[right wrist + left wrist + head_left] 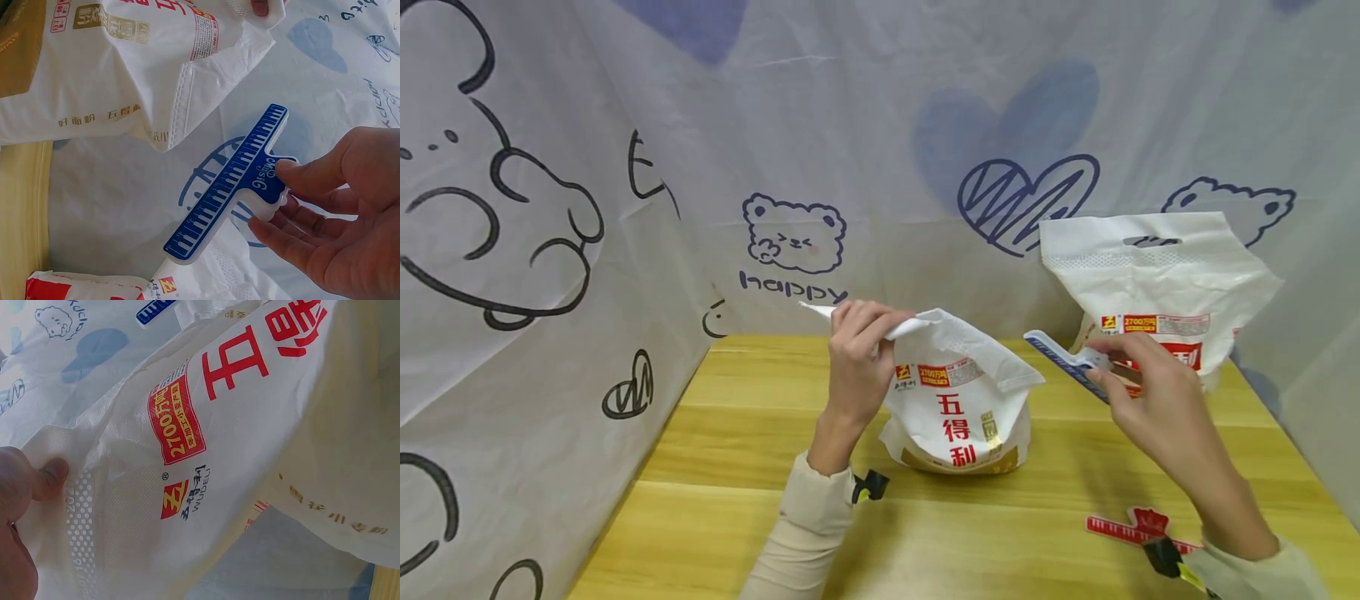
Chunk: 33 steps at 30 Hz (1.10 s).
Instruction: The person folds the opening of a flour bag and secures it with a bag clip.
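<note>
A white flour bag (pixel 962 408) with red lettering stands on the table, its top partly folded over and slanting down to the right. My left hand (pixel 859 350) grips the upper left edge of this bag; the left wrist view shows a thumb (pixel 53 478) pressed on the white material beside a dotted band. To the right of the bag, in the air, my right hand (pixel 1161 404) pinches a blue clip (pixel 228 184) printed with piano keys. The clip's long bar points toward the bag but stands apart from it.
Behind the right hand stands another white flour bag (pixel 1150 279) with a handle slot. A red piano-key clip (pixel 1123 527) lies on the wooden table (pixel 715 500) near the right forearm, partly covered by it. Printed white cloth (pixel 880 150) hangs behind and at the sides.
</note>
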### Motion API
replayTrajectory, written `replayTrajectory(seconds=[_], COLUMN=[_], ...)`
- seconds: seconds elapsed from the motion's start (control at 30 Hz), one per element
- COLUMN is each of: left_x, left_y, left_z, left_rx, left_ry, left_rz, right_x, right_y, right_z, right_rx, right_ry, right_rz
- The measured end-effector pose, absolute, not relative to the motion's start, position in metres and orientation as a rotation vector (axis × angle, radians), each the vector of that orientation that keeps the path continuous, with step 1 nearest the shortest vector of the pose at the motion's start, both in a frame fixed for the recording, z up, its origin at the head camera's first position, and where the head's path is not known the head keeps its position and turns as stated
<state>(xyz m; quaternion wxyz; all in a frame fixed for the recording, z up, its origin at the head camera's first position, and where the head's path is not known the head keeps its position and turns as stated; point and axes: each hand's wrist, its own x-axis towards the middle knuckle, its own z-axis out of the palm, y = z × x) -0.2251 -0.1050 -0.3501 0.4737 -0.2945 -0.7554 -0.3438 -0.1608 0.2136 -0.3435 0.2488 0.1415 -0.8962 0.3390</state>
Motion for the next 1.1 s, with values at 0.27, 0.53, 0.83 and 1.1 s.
replayTrajectory(seconds=[0.27,0.53,0.83,1.1], left_x=[-0.224,-0.225,-0.226,-0.227], left_y=[-0.105,-0.104,-0.105,-0.104], left_z=[-0.35,-0.35,-0.349,-0.348], left_rx=[-0.719,-0.726,-0.726,-0.717], left_ry=[-1.849,-1.848,-1.841,-1.826], left_rz=[-0.848,-0.861,-0.87,-0.857], right_x=[-0.168,-0.173,-0.175,-0.177], right_y=[0.207,0.203,0.202,0.203], right_z=[-0.34,-0.337,-0.331,-0.329], right_rx=[0.353,0.372,0.358,0.375], right_ry=[-2.457,-2.425,-2.431,-2.406], right_rz=[0.976,0.998,0.99,0.967])
